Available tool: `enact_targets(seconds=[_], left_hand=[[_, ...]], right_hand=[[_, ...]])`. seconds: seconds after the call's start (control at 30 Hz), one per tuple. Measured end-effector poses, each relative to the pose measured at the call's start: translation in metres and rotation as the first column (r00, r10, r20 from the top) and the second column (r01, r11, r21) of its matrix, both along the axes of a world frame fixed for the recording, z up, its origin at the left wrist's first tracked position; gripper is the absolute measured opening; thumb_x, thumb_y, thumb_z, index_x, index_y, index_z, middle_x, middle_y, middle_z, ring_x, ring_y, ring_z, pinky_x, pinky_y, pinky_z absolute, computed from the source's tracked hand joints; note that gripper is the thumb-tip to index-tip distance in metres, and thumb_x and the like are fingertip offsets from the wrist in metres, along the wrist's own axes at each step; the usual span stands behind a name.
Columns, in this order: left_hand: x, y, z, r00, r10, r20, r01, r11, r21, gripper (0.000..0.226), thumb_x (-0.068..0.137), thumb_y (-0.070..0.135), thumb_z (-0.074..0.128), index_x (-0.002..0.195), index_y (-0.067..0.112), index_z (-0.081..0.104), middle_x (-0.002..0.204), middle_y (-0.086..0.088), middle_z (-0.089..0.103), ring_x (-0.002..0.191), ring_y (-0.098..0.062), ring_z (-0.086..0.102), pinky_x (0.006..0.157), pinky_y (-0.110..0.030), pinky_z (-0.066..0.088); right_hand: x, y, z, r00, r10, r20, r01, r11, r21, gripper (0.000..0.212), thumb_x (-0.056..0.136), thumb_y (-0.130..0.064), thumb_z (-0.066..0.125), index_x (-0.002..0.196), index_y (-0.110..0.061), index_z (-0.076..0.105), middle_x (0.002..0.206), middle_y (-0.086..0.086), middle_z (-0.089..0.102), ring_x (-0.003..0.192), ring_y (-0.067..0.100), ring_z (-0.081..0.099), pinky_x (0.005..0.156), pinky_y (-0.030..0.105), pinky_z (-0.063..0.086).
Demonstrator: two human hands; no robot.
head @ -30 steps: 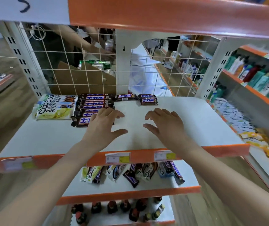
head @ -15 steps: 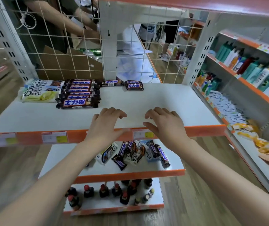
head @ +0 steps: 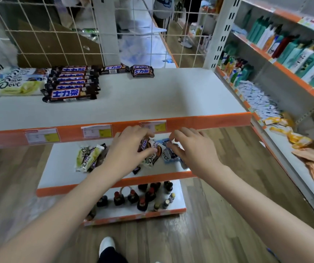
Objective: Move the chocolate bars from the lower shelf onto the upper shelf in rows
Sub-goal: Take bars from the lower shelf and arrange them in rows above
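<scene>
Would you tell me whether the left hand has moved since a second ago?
Yes: the left hand dropped from the upper shelf to the lower one.

"Dove" on the pale wrappers (head: 17,86) upstairs and below (head: 87,157); "士力架" on the dark bars (head: 70,93).

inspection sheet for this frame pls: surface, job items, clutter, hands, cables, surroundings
Surface: white upper shelf, front half bare; lower shelf beneath.
Job's things: dark bars stacked in a row rear left of upper shelf, Dove bars beside them; loose bars on lower shelf.
Clutter: small bottles on bottom shelf.
Hands: left hand grips a dark bar; right hand pinches a blue pack.
Cables: nothing seen.
Surroundings: wire grid behind; detergent bottles on right rack.
</scene>
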State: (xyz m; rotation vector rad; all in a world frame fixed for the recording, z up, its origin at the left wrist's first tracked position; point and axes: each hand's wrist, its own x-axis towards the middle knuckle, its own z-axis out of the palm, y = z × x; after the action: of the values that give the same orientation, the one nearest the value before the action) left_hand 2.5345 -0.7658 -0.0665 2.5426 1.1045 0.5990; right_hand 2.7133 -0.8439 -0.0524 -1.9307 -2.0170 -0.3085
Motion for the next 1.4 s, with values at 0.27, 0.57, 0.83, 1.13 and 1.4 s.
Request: enact_targets(seconds=[0.27, 0.57, 0.83, 1.13, 1.4], left_hand=[[-0.019, 0.002, -0.039, 0.999, 0.02, -0.049, -0.025, 0.994, -0.104, 0.032, 0.082, 0.044, 0.062, 0.108, 0.025, 0.06, 0.109, 0.006, 0.061, 0.104, -0.015, 0.054, 0.09, -0.04, 0.044], [-0.031, 0.022, -0.083, 0.984, 0.084, -0.156, -0.11, 0.98, -0.166, 0.027, 0.081, 0.039, 0.067, 0.102, 0.021, 0.063, 0.101, 0.004, 0.063, 0.094, -0.017, 0.056, 0.087, -0.034, 0.042], [-0.026, 0.044, -0.141, 0.98, 0.056, -0.189, -0.102, 0.966, -0.239, 0.023, 0.082, 0.035, 0.068, 0.097, 0.018, 0.063, 0.075, 0.013, 0.044, 0.088, -0.018, 0.054, 0.087, -0.037, 0.044], [-0.01, 0.07, -0.223, 0.985, 0.073, -0.155, -0.117, 0.946, -0.301, 0.025, 0.082, 0.034, 0.067, 0.102, 0.021, 0.061, 0.093, 0.008, 0.057, 0.079, -0.007, 0.046, 0.066, -0.027, 0.036], [0.035, 0.112, -0.289, 0.973, 0.171, -0.155, -0.21, 0.934, -0.288, 0.033, 0.088, 0.029, 0.059, 0.119, 0.021, 0.059, 0.12, 0.001, 0.06, 0.111, -0.02, 0.053, 0.095, -0.042, 0.043]], right_hand=[[-0.011, -0.002, -0.042, 0.999, 0.041, -0.032, -0.042, 0.999, -0.028, 0.012, 0.079, -0.022, 0.071, 0.079, -0.01, 0.067, 0.073, 0.005, 0.066, 0.068, 0.027, 0.064, 0.058, 0.031, 0.045], [-0.009, 0.019, -0.096, 0.996, 0.092, 0.01, -0.084, 0.946, -0.313, 0.032, 0.098, -0.041, 0.035, 0.115, -0.022, 0.054, 0.117, -0.005, 0.056, 0.111, 0.018, 0.05, 0.082, 0.029, 0.03], [-0.005, 0.041, -0.143, 1.0, 0.01, -0.015, -0.015, 0.922, -0.387, 0.032, 0.095, -0.04, 0.043, 0.118, -0.021, 0.054, 0.116, -0.003, 0.058, 0.113, 0.02, 0.051, 0.091, 0.037, 0.039], [0.012, 0.076, -0.209, 1.0, 0.025, 0.019, -0.016, 0.93, -0.367, 0.025, 0.091, -0.031, 0.055, 0.11, -0.016, 0.062, 0.109, 0.002, 0.062, 0.104, 0.027, 0.057, 0.084, 0.039, 0.044], [0.031, 0.13, -0.285, 1.0, -0.013, -0.012, 0.006, 0.9, -0.436, 0.056, 0.092, -0.015, 0.049, 0.143, -0.029, 0.03, 0.144, -0.008, 0.037, 0.13, 0.019, 0.037, 0.101, 0.039, 0.031]])
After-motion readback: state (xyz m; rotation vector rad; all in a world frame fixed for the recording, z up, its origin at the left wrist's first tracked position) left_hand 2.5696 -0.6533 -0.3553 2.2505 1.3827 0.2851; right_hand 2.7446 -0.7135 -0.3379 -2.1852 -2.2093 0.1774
